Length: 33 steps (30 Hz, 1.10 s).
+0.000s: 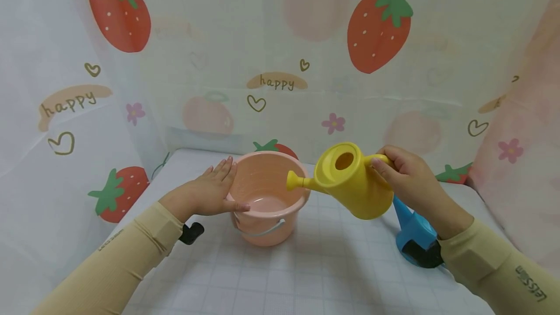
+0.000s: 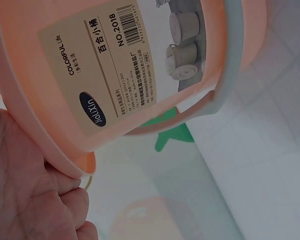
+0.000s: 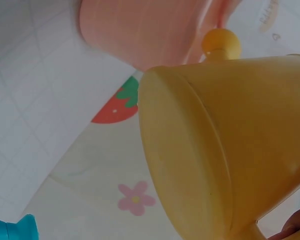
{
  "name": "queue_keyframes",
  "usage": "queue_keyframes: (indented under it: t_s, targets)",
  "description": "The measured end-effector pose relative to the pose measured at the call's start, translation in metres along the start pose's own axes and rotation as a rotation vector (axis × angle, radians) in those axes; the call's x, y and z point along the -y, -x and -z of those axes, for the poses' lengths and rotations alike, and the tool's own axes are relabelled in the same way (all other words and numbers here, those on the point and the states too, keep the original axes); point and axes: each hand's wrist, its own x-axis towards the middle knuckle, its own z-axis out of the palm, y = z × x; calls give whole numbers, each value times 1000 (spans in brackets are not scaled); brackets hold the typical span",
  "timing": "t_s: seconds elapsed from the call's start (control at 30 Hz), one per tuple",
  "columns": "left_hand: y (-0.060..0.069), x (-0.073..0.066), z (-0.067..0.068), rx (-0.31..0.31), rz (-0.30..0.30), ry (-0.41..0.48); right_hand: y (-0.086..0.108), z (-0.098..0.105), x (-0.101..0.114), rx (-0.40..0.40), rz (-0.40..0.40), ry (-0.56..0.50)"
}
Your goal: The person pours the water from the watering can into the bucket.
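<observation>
A pink bucket (image 1: 267, 227) stands upright on the table, its pale handle hanging down at the front. My left hand (image 1: 211, 189) rests on the bucket's left rim with fingers extended; in the left wrist view that hand (image 2: 35, 185) lies against the rim beside the labelled bucket wall (image 2: 105, 70). My right hand (image 1: 411, 183) grips the handle of a yellow watering can (image 1: 363, 188), tilted with its spout over the bucket's right rim. The right wrist view shows the can's base and side (image 3: 240, 140) close up, with the hand (image 3: 295, 225) at the corner.
A blue watering can (image 1: 415, 237) stands on the table (image 1: 315, 276) at the right, partly behind my right forearm; its spout (image 3: 15, 229) shows in the right wrist view. A strawberry-patterned curtain (image 1: 280, 28) hangs behind the table. A black object (image 1: 191, 233) shows beside my left wrist.
</observation>
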Motion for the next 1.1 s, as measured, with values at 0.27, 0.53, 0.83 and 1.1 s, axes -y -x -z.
queue_keyframes:
  t_s: [0.27,0.53,0.83,1.1]
  targets:
    - [0,0,-1,1,3,-5,-1,2,3,-4,9,7]
    - [0,-1,0,2,3,-1,-1,5,4,4,17,23]
    - [0,-2,1,-1,4,3,-1,7,7,20,10,25]
    - [1,-2,1,-6,4,-7,-3,7,12,33,26,50]
